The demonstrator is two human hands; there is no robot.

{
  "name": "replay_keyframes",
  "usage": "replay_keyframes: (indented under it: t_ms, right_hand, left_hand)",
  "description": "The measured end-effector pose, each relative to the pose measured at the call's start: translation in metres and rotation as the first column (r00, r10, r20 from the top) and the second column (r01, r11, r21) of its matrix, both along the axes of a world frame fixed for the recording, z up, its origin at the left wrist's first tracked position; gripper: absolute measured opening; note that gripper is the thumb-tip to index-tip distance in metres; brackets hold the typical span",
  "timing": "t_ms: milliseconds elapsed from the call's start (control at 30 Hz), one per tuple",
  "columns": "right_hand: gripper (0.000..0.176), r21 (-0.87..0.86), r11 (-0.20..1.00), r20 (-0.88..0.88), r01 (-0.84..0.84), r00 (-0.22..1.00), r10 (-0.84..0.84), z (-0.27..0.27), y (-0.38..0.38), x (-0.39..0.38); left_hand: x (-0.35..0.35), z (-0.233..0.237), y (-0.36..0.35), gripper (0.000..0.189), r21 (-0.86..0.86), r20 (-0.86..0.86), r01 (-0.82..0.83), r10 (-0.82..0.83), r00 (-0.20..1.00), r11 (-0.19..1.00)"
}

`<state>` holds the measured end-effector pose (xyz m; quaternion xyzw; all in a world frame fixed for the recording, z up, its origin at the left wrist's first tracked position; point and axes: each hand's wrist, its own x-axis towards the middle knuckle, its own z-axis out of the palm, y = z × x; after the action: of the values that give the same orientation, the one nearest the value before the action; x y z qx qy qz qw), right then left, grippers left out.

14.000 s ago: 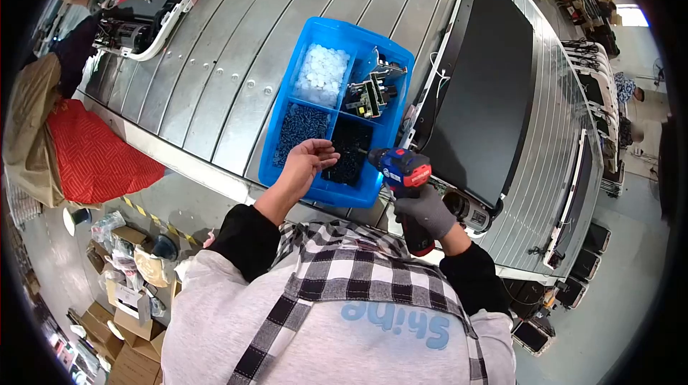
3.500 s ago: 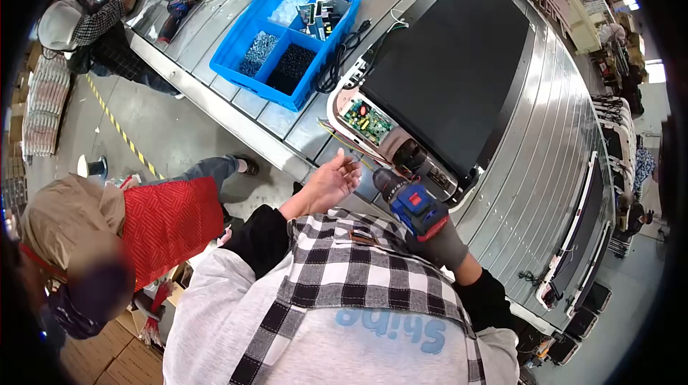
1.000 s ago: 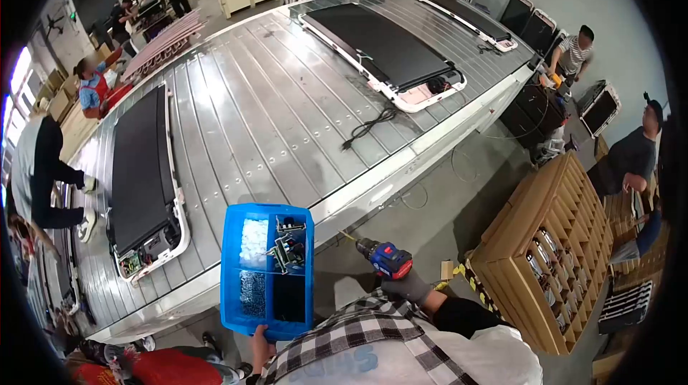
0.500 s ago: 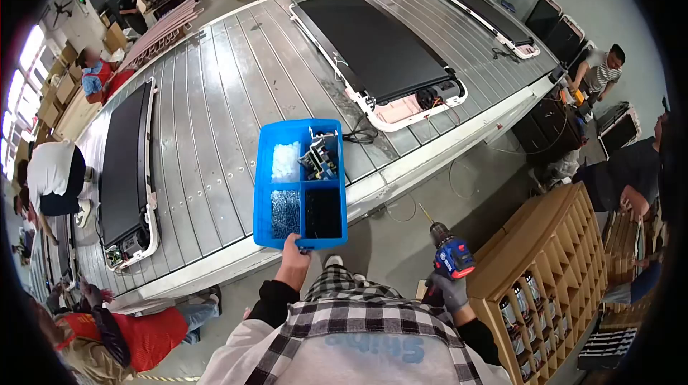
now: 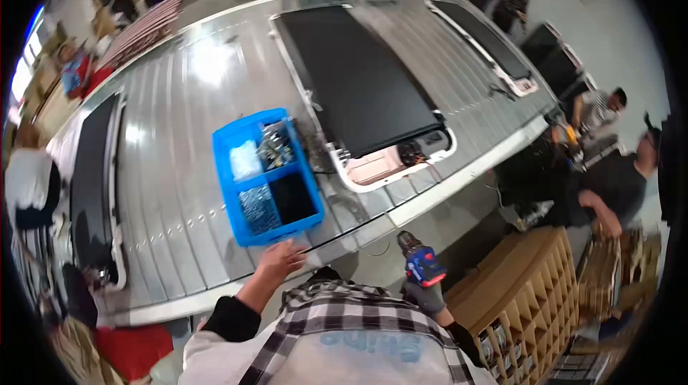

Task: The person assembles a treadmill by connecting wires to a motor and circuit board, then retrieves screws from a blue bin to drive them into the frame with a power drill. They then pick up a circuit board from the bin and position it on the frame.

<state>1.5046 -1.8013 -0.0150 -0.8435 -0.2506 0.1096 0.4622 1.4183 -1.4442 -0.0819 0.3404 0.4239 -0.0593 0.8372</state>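
A blue divided bin point(image 5: 228, 202) rests on the slatted metal table point(image 5: 168, 170), holding white pieces, small metal screws, mixed parts and dark contents in its compartments. Just below the bin's front edge is my left hand point(image 5: 282, 262), bare, with its fingers apart and nothing in them. My right hand point(image 5: 424, 296) wears a grey glove and is wrapped round a blue and red power drill point(image 5: 424, 267), which points forward beyond the table's near edge. To the right of the bin lies a treadmill-like unit point(image 5: 358, 77) with a black belt and an exposed motor end.
More black-belted units lie at the table's left point(image 5: 93, 163) and far right point(image 5: 484, 37). A cardboard divider box point(image 5: 509, 270) stands to my right, near a person in dark clothing point(image 5: 613, 184). Other people are around the table's left and right sides.
The blue bin has shifted left and turned slightly. My left hand has let go of its front edge. The view has shifted, and the drill appears farther left.
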Motion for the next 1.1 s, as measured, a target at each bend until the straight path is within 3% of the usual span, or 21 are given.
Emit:
replay_keyframes:
  t_ms: [33, 67, 100, 133, 167, 200, 233, 267, 333, 367, 400, 433, 467, 633, 900, 1000, 1067, 1100]
  right_hand:
    - [0.04, -0.092, 0.995, 0.229, -0.031, 0.972, 0.051, -0.016, -0.007, 0.011]
    - [0.039, 0.035, 0.998, 0.201, -0.058, 0.978, 0.049, 0.023, 0.01, 0.027]
    - [0.039, 0.005, 0.999, 0.232, -0.036, 0.972, 0.034, 0.019, 0.013, 0.032]
    - [0.038, -0.026, 1.0, 0.263, -0.012, 0.965, 0.018, 0.016, 0.014, 0.037]
    - [0.037, -0.055, 0.998, 0.294, 0.013, 0.956, 0.004, 0.013, 0.015, 0.041]
    - [0.046, -0.014, 0.995, 0.456, 0.102, 0.886, -0.084, 0.023, 0.019, 0.045]
    - [0.049, -0.151, 0.985, 0.367, 0.089, 0.93, -0.028, -0.017, 0.007, 0.043]
    - [0.049, -0.126, 0.989, 0.264, 0.078, 0.964, -0.042, -0.034, 0.002, 0.045]
    - [0.049, 0.011, 0.993, 0.025, 0.115, 0.993, -0.115, -0.043, -0.006, 0.054]
    - [0.049, 0.072, 0.987, -0.084, 0.143, 0.987, -0.137, -0.044, -0.007, 0.058]
    - [0.049, 0.118, 0.978, -0.174, 0.172, 0.973, -0.151, -0.048, -0.008, 0.062]
    - [0.048, 0.145, 0.968, -0.23, 0.203, 0.959, -0.166, -0.051, -0.012, 0.068]
    - [0.048, 0.161, 0.961, -0.26, 0.225, 0.949, -0.179, -0.054, -0.017, 0.073]
    - [0.048, 0.203, 0.943, -0.341, 0.262, 0.922, -0.183, -0.063, -0.034, 0.106]
    - [0.048, 0.209, 0.962, -0.41, 0.174, 0.909, -0.075, -0.067, -0.046, 0.174]
    - [0.047, 0.206, 0.969, -0.415, 0.133, 0.909, -0.036, -0.07, -0.051, 0.195]
    - [0.047, 0.198, 0.978, -0.423, 0.07, 0.906, 0.021, -0.075, -0.05, 0.209]
    - [0.047, 0.189, 0.981, -0.429, 0.045, 0.902, 0.042, -0.074, -0.052, 0.213]
  left_hand:
    - [0.014, 0.017, 0.007, 0.029, 0.222, -0.082, 0.163, -0.148, 0.986, 0.961]
    - [0.033, 0.026, 0.022, 0.026, 0.463, 0.065, 0.142, -0.193, 0.979, 0.875]
    - [0.058, 0.035, 0.037, 0.025, 0.656, 0.163, 0.041, -0.194, 0.967, 0.754]
    - [0.083, -0.022, 0.085, 0.036, 0.869, 0.213, -0.037, -0.306, 0.928, 0.494]
    - [0.113, -0.013, 0.088, 0.058, 0.92, 0.188, -0.111, -0.174, 0.967, 0.376]
    - [0.134, -0.064, 0.135, 0.077, 0.999, 0.041, -0.042, -0.233, 0.972, 0.002]
    - [0.151, -0.051, 0.133, 0.087, 0.999, 0.032, -0.041, -0.264, 0.964, -0.032]
    - [0.169, -0.08, 0.144, 0.089, 0.981, 0.192, -0.185, -0.247, 0.95, 0.05]
    - [0.182, -0.073, 0.134, 0.093, 0.965, 0.215, -0.16, -0.282, 0.935, 0.207]
    - [0.185, -0.095, 0.15, 0.093, 0.988, 0.154, -0.147, -0.257, 0.954, 0.049]
    - [0.187, -0.109, 0.167, 0.095, 0.999, 0.031, -0.025, -0.176, 0.984, 0.036]
    - [0.188, -0.124, 0.174, 0.088, 0.988, 0.09, -0.108, -0.15, 0.985, -0.114]
    - [0.191, -0.124, 0.172, 0.087, 0.985, 0.083, -0.102, -0.131, 0.988, -0.142]
    - [0.219, -0.095, 0.125, 0.082, 0.987, 0.084, -0.091, -0.058, 0.995, -0.135]
    - [0.203, -0.067, 0.113, 0.074, 0.989, 0.108, -0.099, 0.085, 0.99, -0.106]
    - [0.196, -0.039, 0.109, 0.072, 0.976, 0.216, -0.212, 0.098, 0.971, -0.048]
    - [0.184, 0.0, 0.093, 0.07, 0.939, 0.331, -0.339, 0.12, 0.936, 0.058]
    - [0.197, 0.082, 0.014, 0.057, 0.833, 0.39, -0.423, 0.162, 0.906, 0.357]
